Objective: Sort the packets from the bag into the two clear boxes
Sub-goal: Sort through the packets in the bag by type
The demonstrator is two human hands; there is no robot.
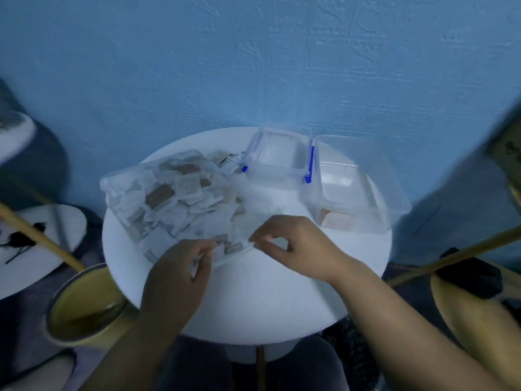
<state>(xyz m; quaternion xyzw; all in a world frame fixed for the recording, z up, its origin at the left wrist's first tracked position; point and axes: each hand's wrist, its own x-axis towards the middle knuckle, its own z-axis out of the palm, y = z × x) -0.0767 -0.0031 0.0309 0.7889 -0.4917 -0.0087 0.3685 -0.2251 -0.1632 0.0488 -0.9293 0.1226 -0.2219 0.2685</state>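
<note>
A clear plastic bag (169,198) full of small white and brown packets lies on the left half of the round white table (253,300). My left hand (180,275) pinches the bag's near edge, and a white packet shows under its fingers. My right hand (296,244) pinches the same clear edge a little to the right, thumb and forefinger together. Behind them a small clear box with blue clips (277,162) stands empty. To its right, a larger clear box (355,193) holds a brown and white packet in its near corner.
A blue wall rises right behind the table. A gold-rimmed stool (84,309) stands at lower left, with another white round table (33,244) beyond it. Yellow rods cross at the left and right sides, and a yellow seat (479,314) is at right.
</note>
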